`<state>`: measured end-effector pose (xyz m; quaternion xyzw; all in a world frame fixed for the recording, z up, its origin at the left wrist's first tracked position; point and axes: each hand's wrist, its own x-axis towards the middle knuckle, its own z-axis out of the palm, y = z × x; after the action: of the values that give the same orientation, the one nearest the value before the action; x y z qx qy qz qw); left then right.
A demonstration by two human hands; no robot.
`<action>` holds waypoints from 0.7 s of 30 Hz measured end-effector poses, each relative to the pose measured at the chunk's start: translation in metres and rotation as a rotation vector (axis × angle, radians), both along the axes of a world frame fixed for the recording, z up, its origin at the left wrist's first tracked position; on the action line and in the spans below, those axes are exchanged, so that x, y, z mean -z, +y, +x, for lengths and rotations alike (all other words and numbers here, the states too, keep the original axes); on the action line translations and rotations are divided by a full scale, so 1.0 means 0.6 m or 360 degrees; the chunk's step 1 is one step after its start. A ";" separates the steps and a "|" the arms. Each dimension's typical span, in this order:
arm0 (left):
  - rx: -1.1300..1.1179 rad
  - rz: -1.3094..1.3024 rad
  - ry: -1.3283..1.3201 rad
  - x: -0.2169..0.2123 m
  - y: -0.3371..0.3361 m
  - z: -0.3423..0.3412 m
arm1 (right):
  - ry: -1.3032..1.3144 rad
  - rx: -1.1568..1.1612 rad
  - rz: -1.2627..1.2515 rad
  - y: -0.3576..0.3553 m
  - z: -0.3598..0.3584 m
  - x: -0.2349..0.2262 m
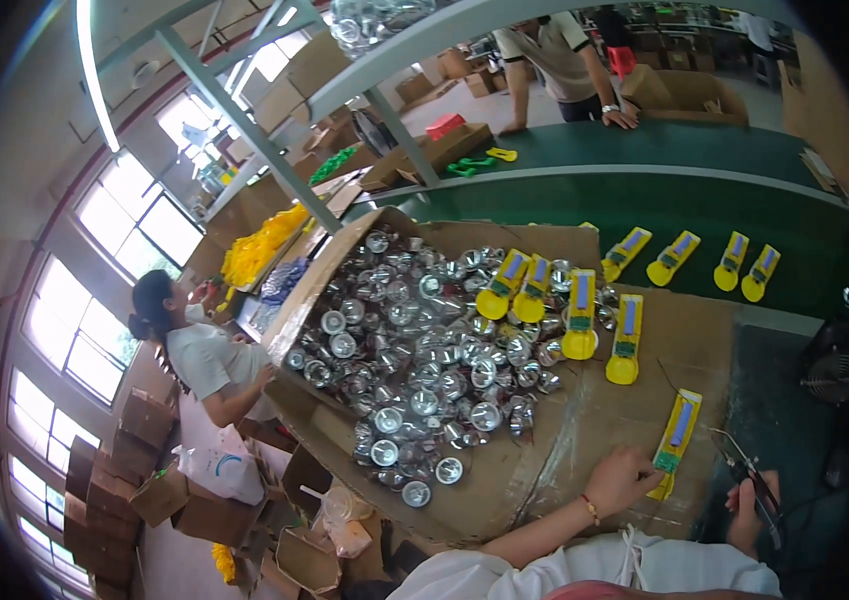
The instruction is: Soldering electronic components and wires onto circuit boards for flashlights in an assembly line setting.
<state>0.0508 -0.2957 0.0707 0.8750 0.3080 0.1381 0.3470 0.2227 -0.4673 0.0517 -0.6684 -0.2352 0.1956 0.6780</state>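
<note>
A big cardboard box [315,290] heaped with shiny silver reflector cups [425,370] fills the left of the bench. The worker's left hand [623,478] presses curled fingers onto a yellow torch half [675,440] lying flat on the cardboard. The right hand [745,505] grips a thin dark tool [745,468]. Five yellow halves [575,310] wait nearby; five more [685,255] ride the green belt [795,215], so the batch looks far from finished.
</note>
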 end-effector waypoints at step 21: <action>-0.2140 -0.0222 -0.1169 -0.323 0.566 -0.502 | 0.0179 0.0268 0.0131 -0.065 0.066 0.033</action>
<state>-0.2507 0.0440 0.2648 0.3736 0.6467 0.5813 0.3228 0.2625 -0.5066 0.0318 -0.6454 -0.1476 0.1652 0.7310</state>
